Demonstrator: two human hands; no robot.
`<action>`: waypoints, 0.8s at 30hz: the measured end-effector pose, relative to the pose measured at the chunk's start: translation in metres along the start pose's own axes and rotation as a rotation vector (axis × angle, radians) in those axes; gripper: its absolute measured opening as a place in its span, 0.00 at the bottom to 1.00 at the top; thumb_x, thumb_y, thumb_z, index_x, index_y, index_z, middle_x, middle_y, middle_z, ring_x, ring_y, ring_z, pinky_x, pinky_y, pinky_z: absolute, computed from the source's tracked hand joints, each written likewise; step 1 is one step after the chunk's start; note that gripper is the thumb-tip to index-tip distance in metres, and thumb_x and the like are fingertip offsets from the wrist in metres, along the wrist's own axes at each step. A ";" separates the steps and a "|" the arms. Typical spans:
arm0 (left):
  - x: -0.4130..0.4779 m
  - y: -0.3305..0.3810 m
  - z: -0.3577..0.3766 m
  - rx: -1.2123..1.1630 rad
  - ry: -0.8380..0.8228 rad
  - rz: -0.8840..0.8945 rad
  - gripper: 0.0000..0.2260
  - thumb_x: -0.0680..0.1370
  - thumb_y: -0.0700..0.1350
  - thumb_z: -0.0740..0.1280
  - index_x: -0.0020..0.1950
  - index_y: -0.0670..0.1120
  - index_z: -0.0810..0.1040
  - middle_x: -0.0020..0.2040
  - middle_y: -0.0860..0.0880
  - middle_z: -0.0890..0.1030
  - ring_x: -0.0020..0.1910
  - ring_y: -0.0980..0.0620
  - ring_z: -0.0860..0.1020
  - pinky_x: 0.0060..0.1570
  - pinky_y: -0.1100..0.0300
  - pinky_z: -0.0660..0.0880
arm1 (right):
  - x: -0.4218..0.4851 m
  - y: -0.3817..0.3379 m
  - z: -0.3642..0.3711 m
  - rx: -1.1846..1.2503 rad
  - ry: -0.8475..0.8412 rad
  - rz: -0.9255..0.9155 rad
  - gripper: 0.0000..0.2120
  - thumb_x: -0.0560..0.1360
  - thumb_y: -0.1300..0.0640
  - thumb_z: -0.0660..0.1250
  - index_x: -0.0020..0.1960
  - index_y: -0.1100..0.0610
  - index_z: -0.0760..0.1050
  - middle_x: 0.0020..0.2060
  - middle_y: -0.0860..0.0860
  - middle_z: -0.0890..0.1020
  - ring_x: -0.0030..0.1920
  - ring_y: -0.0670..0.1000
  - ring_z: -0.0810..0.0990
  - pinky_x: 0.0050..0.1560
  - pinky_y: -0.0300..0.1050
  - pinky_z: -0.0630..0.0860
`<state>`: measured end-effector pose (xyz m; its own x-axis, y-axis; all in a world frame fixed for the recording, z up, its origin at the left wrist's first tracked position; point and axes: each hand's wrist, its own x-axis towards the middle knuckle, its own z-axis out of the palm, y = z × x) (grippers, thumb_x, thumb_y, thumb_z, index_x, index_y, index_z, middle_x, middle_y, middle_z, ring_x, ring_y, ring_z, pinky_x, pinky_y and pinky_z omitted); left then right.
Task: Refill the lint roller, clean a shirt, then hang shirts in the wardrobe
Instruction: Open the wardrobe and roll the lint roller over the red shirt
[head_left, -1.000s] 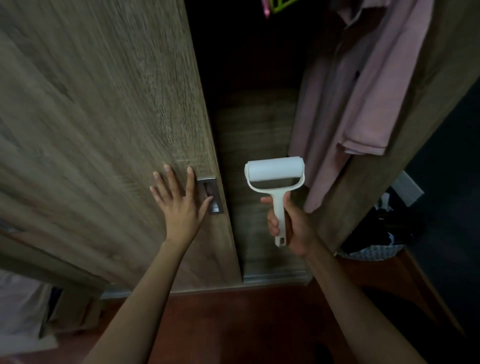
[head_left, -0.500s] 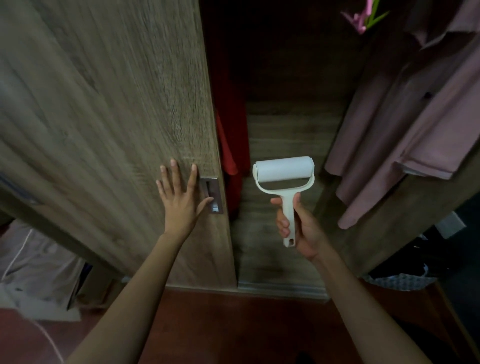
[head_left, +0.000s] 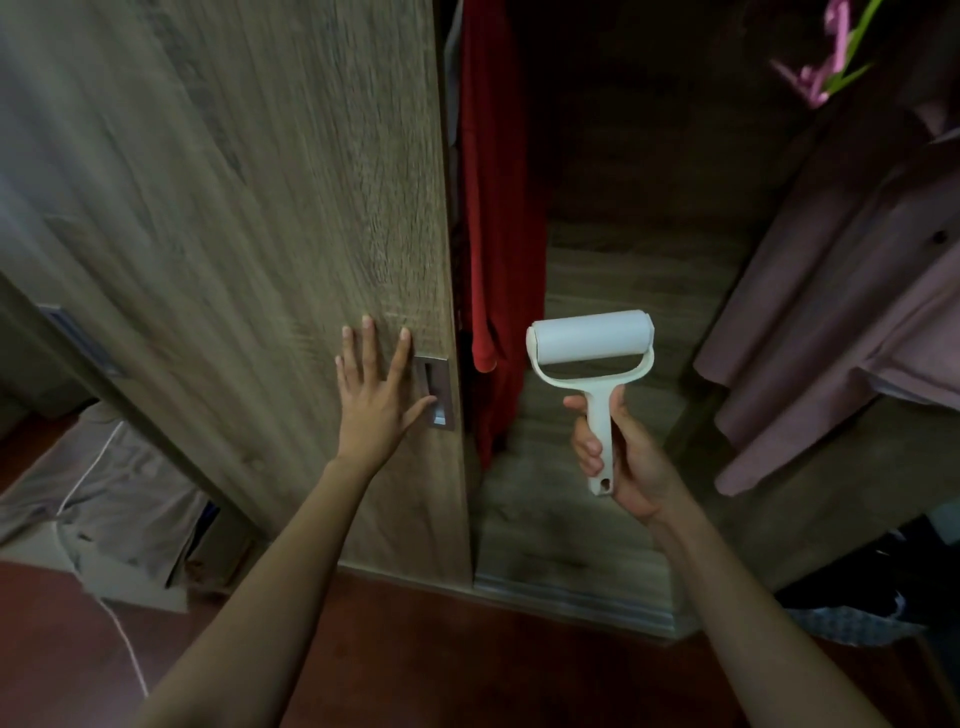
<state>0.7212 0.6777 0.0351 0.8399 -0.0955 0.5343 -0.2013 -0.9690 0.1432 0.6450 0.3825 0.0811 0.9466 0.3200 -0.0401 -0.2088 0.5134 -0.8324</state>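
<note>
Head view: the left hand (head_left: 371, 410) lies flat, fingers spread, on the wardrobe door (head_left: 234, 208), while the right hand (head_left: 626, 457) grips the lint roller (head_left: 592, 345) upright, roll crosswise, nearer the pink shirt (head_left: 831, 312) hanging to its right.

Head view, downward, seemingly near wardrobe (head_left: 234, 208)

The wardrobe door (head_left: 260, 208) is matt grained wood with a brushed metal handle (head_left: 439, 392); the lint roller (head_left: 592, 364) is smooth white plastic; the red shirt (head_left: 493, 208) is soft cloth.
</note>
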 end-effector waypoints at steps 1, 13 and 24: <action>0.000 -0.001 -0.002 -0.004 0.001 0.004 0.44 0.74 0.62 0.66 0.79 0.54 0.40 0.78 0.36 0.43 0.77 0.32 0.42 0.71 0.32 0.55 | 0.001 -0.001 0.001 0.001 -0.010 0.002 0.32 0.63 0.33 0.73 0.52 0.59 0.79 0.25 0.50 0.70 0.24 0.45 0.68 0.25 0.36 0.67; 0.004 0.099 -0.065 -0.618 0.343 -0.040 0.17 0.81 0.43 0.61 0.70 0.43 0.72 0.69 0.44 0.72 0.70 0.50 0.70 0.71 0.57 0.65 | 0.026 -0.024 -0.006 0.029 -0.122 0.021 0.28 0.62 0.34 0.74 0.48 0.56 0.82 0.24 0.49 0.71 0.23 0.44 0.68 0.24 0.35 0.66; 0.035 0.133 -0.053 -0.743 -0.008 -0.327 0.21 0.81 0.46 0.64 0.74 0.49 0.68 0.73 0.49 0.69 0.72 0.56 0.66 0.68 0.68 0.63 | 0.053 -0.070 -0.035 0.046 -0.269 0.107 0.23 0.73 0.38 0.61 0.49 0.56 0.81 0.24 0.48 0.70 0.23 0.43 0.67 0.24 0.35 0.66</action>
<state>0.6972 0.5573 0.1167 0.9172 0.1617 0.3642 -0.2250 -0.5443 0.8082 0.7184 0.3361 0.1180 0.8205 0.5710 0.0271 -0.3207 0.4989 -0.8051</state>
